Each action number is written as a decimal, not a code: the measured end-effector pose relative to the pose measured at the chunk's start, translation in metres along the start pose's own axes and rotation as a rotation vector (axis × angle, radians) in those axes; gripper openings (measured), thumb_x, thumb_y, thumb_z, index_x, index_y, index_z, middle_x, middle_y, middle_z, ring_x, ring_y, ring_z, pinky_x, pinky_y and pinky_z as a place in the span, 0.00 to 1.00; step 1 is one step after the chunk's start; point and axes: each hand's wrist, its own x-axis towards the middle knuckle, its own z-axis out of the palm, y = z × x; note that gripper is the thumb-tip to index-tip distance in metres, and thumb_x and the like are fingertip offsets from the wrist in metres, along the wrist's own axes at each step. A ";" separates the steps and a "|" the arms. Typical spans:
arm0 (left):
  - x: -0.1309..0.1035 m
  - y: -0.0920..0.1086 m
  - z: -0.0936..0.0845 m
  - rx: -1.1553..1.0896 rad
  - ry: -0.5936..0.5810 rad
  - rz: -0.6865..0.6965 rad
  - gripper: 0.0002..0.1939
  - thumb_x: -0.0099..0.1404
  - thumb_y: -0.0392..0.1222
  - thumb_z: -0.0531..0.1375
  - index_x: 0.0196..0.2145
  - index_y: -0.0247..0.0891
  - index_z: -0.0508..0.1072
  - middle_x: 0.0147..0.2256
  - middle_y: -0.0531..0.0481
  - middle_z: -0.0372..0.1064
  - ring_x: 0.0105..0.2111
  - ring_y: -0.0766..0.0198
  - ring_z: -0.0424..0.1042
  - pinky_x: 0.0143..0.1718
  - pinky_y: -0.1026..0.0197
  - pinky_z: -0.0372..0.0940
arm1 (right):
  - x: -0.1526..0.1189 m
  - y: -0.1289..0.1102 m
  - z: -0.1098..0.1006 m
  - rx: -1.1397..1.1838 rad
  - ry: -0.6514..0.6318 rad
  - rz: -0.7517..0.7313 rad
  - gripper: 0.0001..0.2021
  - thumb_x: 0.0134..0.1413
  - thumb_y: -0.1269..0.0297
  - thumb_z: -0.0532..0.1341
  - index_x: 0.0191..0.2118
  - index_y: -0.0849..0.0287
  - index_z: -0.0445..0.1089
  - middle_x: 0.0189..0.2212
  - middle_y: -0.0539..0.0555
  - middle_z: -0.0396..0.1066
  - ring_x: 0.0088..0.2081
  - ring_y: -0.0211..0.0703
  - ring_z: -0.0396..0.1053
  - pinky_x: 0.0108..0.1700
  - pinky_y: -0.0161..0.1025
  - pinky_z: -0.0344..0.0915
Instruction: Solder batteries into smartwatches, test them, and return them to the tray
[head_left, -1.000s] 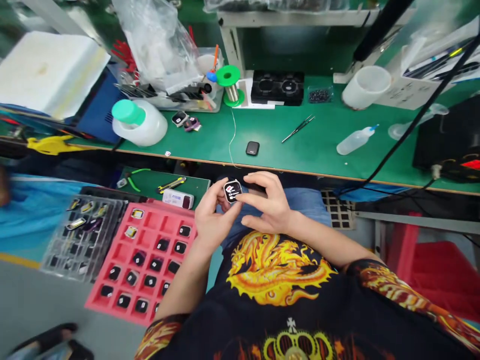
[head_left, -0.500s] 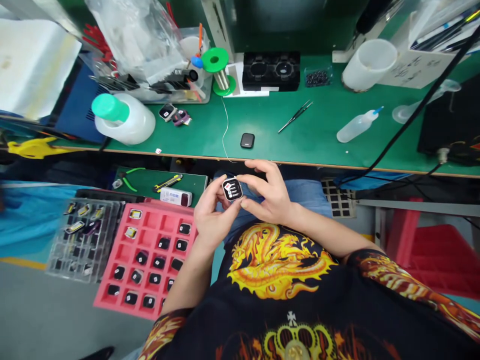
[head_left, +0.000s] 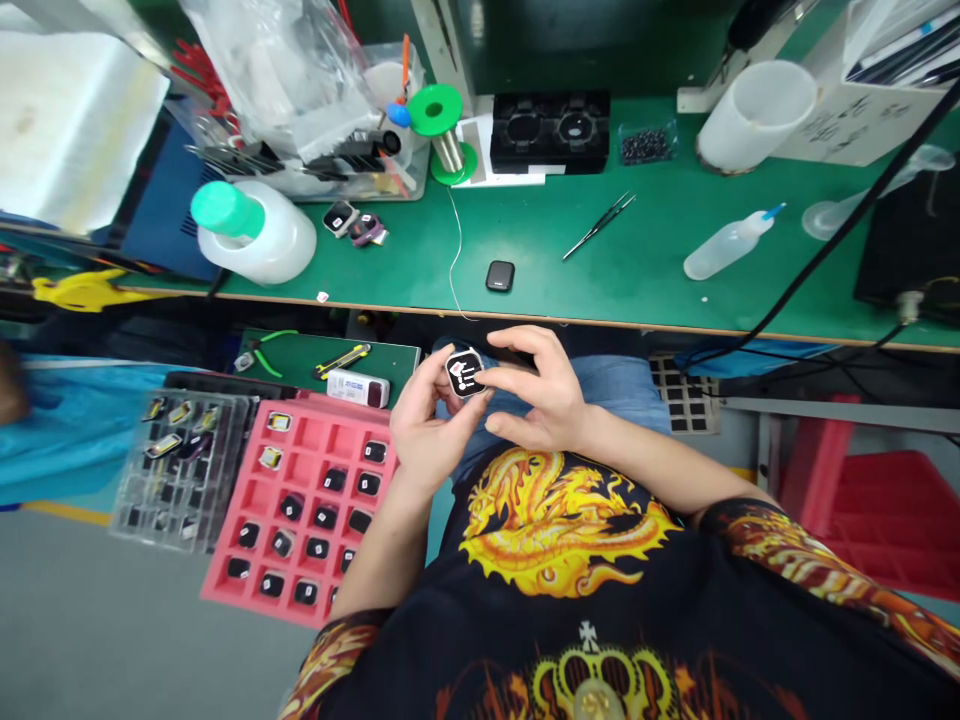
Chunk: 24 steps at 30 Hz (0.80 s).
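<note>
My left hand [head_left: 431, 425] grips a small square smartwatch body [head_left: 459, 368] by its edges, between thumb and fingers. Its screen is lit, with white marks on black, and a small pale sticker is on it. My right hand [head_left: 547, 395] is beside it with fingers apart, and the index fingertip reaches the screen's right side. On the bench above lies a dark square piece [head_left: 500, 276]. To its right rest black tweezers [head_left: 598, 228].
A pink compartment tray [head_left: 300, 520] with several watch bodies stands lower left, beside a clear tray [head_left: 176, 480]. A solder spool [head_left: 448, 150], white bottle [head_left: 274, 235], small squeeze bottle [head_left: 720, 252] and black cable [head_left: 814, 255] are around the bench. A blue-sleeved person is at far left.
My right hand has come off the watch's edge; its thumb is now apart and its index finger is at the screen. The display shows a different pattern. The view has shifted slightly.
</note>
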 end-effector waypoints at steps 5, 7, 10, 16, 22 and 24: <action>0.000 0.001 0.000 0.003 -0.006 -0.006 0.34 0.64 0.44 0.76 0.65 0.50 0.75 0.38 0.53 0.72 0.31 0.67 0.68 0.31 0.63 0.67 | 0.000 0.000 0.001 -0.013 -0.004 -0.016 0.22 0.68 0.43 0.65 0.56 0.54 0.78 0.62 0.64 0.70 0.62 0.58 0.70 0.61 0.60 0.72; 0.000 0.001 0.000 -0.008 -0.009 -0.009 0.33 0.65 0.44 0.76 0.65 0.50 0.75 0.39 0.53 0.71 0.31 0.68 0.68 0.31 0.63 0.67 | 0.000 0.000 0.001 -0.008 -0.002 -0.040 0.22 0.68 0.44 0.65 0.54 0.56 0.78 0.61 0.65 0.69 0.62 0.59 0.70 0.62 0.60 0.72; 0.000 0.002 0.000 -0.003 -0.005 -0.008 0.31 0.66 0.45 0.74 0.65 0.49 0.75 0.38 0.53 0.71 0.31 0.67 0.68 0.32 0.63 0.68 | -0.001 0.000 0.002 0.004 -0.015 -0.055 0.21 0.67 0.44 0.66 0.54 0.54 0.79 0.62 0.64 0.69 0.62 0.59 0.70 0.62 0.61 0.72; -0.001 0.002 0.000 -0.005 -0.011 -0.017 0.31 0.67 0.46 0.74 0.65 0.49 0.75 0.39 0.53 0.72 0.31 0.67 0.68 0.32 0.63 0.69 | -0.004 0.000 0.001 -0.038 -0.064 0.017 0.21 0.67 0.39 0.65 0.52 0.49 0.80 0.63 0.60 0.70 0.62 0.58 0.71 0.63 0.62 0.71; -0.002 0.002 0.000 -0.003 -0.011 -0.023 0.32 0.65 0.43 0.76 0.65 0.49 0.75 0.38 0.54 0.71 0.30 0.67 0.68 0.32 0.62 0.68 | -0.001 0.000 0.002 -0.049 -0.032 -0.029 0.23 0.68 0.41 0.64 0.56 0.52 0.78 0.62 0.63 0.70 0.63 0.58 0.71 0.62 0.61 0.72; -0.003 0.002 0.000 0.012 -0.006 -0.029 0.33 0.64 0.43 0.76 0.64 0.49 0.76 0.38 0.53 0.72 0.31 0.67 0.68 0.32 0.62 0.68 | -0.001 0.000 0.003 -0.055 -0.025 -0.034 0.25 0.68 0.41 0.64 0.58 0.53 0.77 0.62 0.64 0.70 0.63 0.58 0.71 0.62 0.61 0.73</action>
